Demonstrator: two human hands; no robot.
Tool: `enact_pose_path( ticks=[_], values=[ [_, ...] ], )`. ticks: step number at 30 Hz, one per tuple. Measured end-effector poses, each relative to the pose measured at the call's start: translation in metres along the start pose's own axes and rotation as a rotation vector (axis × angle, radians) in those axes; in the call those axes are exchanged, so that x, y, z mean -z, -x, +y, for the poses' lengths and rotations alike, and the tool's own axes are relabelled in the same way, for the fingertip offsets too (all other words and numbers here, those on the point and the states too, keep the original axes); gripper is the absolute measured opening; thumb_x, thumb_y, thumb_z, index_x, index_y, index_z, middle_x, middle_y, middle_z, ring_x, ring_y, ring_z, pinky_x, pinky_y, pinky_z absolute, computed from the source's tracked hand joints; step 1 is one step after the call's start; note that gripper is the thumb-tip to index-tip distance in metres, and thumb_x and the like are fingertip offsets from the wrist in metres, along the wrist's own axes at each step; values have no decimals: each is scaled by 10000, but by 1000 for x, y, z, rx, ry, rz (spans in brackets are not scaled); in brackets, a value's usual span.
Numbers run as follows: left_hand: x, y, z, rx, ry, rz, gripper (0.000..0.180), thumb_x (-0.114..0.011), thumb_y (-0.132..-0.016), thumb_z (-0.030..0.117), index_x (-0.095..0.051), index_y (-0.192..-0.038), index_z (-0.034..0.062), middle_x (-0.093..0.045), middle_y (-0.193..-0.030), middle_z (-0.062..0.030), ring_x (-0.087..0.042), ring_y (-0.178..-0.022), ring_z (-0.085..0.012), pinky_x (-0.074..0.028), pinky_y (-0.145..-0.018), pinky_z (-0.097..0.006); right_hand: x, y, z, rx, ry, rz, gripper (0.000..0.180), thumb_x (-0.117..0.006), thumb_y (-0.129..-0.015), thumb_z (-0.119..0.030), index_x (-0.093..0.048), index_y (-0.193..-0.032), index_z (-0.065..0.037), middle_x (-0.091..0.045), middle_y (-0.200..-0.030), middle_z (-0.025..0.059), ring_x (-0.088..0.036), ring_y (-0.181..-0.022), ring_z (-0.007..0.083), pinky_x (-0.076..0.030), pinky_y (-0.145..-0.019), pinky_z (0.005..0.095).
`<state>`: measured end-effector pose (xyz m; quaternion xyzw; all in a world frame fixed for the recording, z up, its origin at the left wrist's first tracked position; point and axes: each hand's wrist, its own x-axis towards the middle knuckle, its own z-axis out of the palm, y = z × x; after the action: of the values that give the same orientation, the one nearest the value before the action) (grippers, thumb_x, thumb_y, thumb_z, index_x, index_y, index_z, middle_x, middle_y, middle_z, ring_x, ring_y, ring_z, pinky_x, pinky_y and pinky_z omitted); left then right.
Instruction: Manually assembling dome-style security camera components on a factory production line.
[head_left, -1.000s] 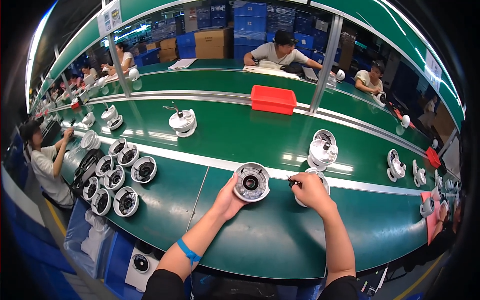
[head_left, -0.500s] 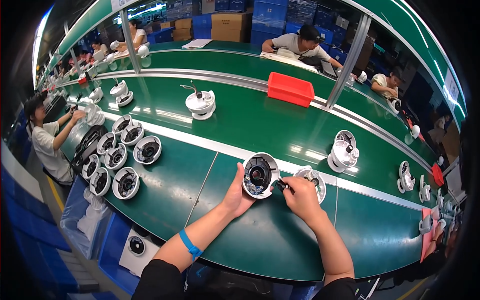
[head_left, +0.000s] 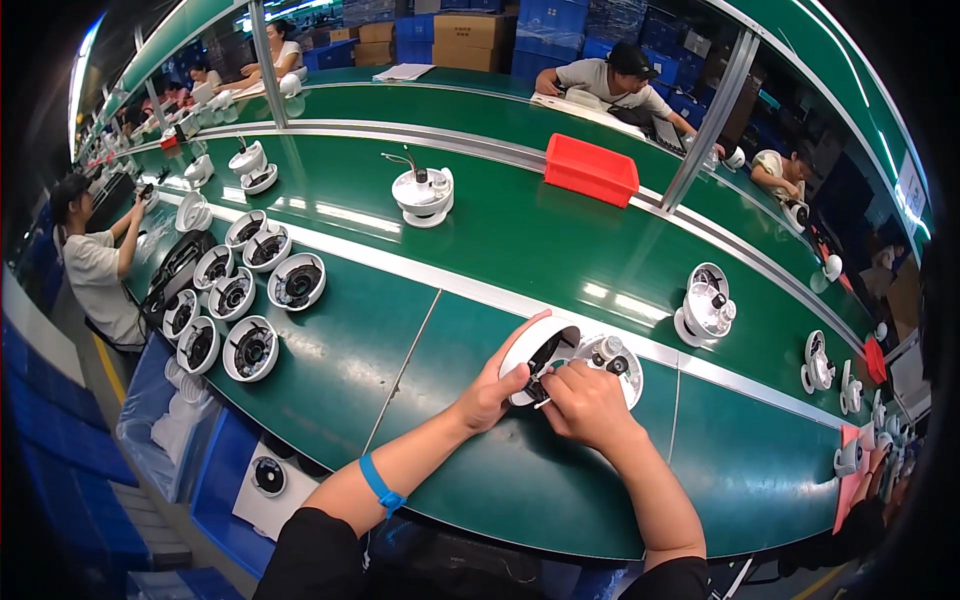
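Observation:
My left hand (head_left: 486, 398) grips a round white housing (head_left: 522, 352), like a dome camera shell, with black parts inside. The housing is tilted, its opening facing right toward my other hand. My right hand (head_left: 592, 405) is closed in a pinch at that opening. Its fingertips hide most of what they hold; a small pale end (head_left: 542, 404) shows below them. Just behind my right hand, a white base (head_left: 630, 380) with a round black part and a metallic part rests at the bench's far edge.
Several similar open housings (head_left: 250, 348) are grouped on the green bench (head_left: 340, 385) to the left. White assemblies (head_left: 422, 196) stand along the green conveyor (head_left: 510, 250) beyond. A red bin (head_left: 592, 172) sits on its far side. Co-workers (head_left: 95, 265) work around the line.
The housing has turned from facing me to facing right, and has shifted slightly right. My right hand has moved onto its opening; the black piece at its fingertips is now mostly hidden.

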<state>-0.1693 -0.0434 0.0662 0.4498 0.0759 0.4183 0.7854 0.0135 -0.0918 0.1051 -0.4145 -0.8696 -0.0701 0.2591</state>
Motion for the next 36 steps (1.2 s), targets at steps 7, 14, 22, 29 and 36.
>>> enact_pose_path(
  ticks=[7,14,22,29,36],
  values=[
    [27,12,13,-11,-131,26,974,-728,-907,485,-225,-1631,70,-404,-1566,-133,-396,-1431,-239,-305,-1172,-359,-21,-23,-14,52,124,-40,158,-732,-730,-125,-634,-816,-36,-612,-764,57,-630,-716,217,-532,-549,344],
    [42,11,19,-37,-300,-49,966,-739,-896,456,-234,-1629,79,-401,-1566,-139,-392,-1435,-253,-300,-1177,-375,-34,-31,-16,29,105,-118,84,-673,-745,-83,-636,-801,-32,-628,-749,67,-635,-714,222,-536,-549,344],
    [36,12,35,70,-262,-73,959,-735,-903,437,-226,-1624,63,-423,-1538,-133,-389,-1436,-258,-289,-1186,-386,-29,-36,-18,6,121,-147,108,-680,-724,-82,-649,-822,-49,-642,-761,67,-648,-733,221,-540,-557,347],
    [31,21,42,23,-160,-98,957,-721,-910,466,-221,-1625,71,-424,-1535,-135,-393,-1431,-252,-292,-1183,-379,-22,-39,-26,-31,42,31,80,-692,-711,-71,-652,-780,-72,-625,-702,49,-655,-669,227,-530,-543,364],
    [44,25,39,108,223,50,825,-638,-950,464,-292,-1593,80,-481,-1510,-122,-481,-1391,-245,-386,-1162,-400,-13,-57,-42,-262,-302,-59,289,-712,-768,-6,-646,-1048,-33,-669,-991,125,-699,-809,335,-570,-672,431]
  ],
)
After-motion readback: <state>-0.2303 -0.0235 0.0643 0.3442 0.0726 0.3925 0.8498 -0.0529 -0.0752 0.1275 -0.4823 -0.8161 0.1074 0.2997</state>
